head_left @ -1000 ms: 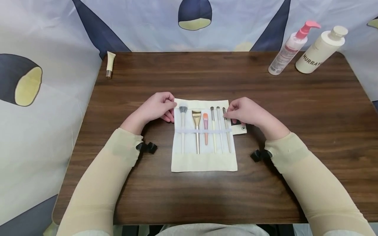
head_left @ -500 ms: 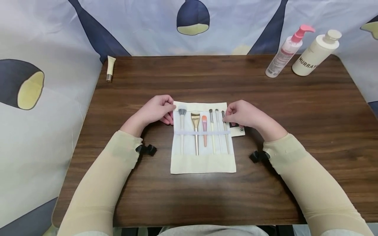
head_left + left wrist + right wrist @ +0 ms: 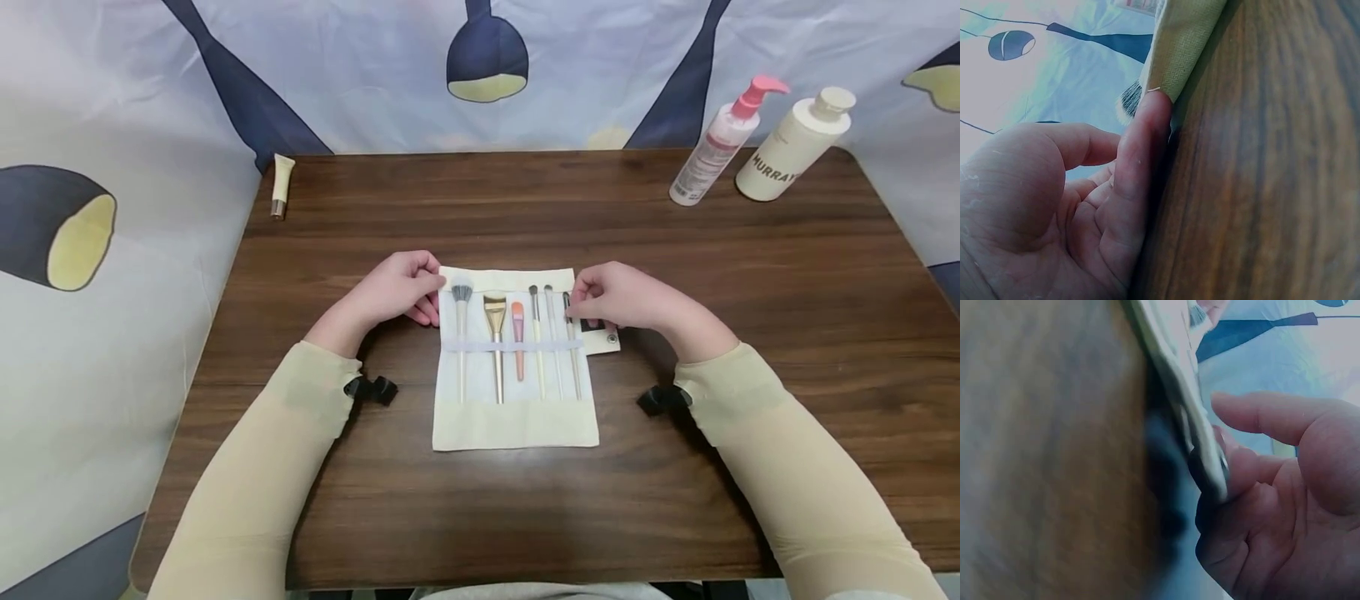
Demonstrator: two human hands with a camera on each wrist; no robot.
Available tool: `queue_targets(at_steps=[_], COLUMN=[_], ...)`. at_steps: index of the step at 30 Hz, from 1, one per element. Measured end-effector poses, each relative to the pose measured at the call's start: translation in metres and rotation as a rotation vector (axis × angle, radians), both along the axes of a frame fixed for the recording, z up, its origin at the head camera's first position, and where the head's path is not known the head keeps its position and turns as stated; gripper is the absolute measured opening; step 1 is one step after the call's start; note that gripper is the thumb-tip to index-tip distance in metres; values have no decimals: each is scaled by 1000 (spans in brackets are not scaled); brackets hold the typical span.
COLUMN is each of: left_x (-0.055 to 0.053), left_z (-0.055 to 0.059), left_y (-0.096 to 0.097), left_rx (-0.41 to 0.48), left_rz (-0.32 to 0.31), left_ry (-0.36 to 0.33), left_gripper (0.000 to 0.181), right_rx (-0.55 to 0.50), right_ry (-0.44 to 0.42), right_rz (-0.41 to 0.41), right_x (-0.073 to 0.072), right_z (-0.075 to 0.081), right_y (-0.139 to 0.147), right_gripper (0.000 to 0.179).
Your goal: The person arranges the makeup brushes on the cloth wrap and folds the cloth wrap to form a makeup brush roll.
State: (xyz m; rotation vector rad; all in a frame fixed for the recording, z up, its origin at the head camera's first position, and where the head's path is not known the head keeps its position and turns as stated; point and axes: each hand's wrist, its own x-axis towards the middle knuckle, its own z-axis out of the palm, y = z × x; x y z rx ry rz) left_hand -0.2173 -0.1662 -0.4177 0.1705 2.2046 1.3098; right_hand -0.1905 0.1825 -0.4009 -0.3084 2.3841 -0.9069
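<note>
An unrolled cream makeup brush roll point(image 3: 517, 427) lies flat on the table, several brushes tucked under its white elastic band. At its left sit a fluffy grey-tipped brush point(image 3: 462, 317), a wide gold brush point(image 3: 497, 333) and a short pink brush point(image 3: 518, 333). Thinner brushes fill the right side. My left hand point(image 3: 405, 290) pinches the roll's upper left corner between thumb and fingers. At the upper right edge, my right hand point(image 3: 626, 296) has its fingers curled round the fabric beside the snap strap point(image 3: 603, 340). Its thumb hovers near the rightmost brush point(image 3: 573, 350).
A small cream tube point(image 3: 281, 185) lies at the table's far left corner. Towards the far right stand a pink-topped pump bottle point(image 3: 712, 154) and a white lotion bottle point(image 3: 795, 146). A printed curtain point(image 3: 375, 75) hangs behind the wooden table point(image 3: 487, 517).
The head view has tilted up slightly, so everything sits lower in it. Both hands keep their places on the brush roll, with only slight movement of the right fingers.
</note>
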Motion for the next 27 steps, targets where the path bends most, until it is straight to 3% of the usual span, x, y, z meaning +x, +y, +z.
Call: queue_targets(at_steps=[5,9,12,19,22,27], left_x=[0,2,3,6,7,7], left_z=[0,-3,-3,-8,-8,-6], left_y=[1,1,1,3,3,1], left_rx=[28,27,26,-4,-15,-7], left_rz=[26,47,64,50,49,43], left_ry=[25,-16,1,9,11,46], left_gripper=[19,18,17,29,27,19], right_rx=[8,59,106,144,133,100], right_ry=[84,80,79,-73,-115,-75], right_rz=[23,99,168,336,345,310], right_x=[-2,-2,-1,5,5,2], right_z=[10,15,17,7,4,7], right_y=[15,24,26,23,23,27], right_gripper=[20,20,22,26,23,15])
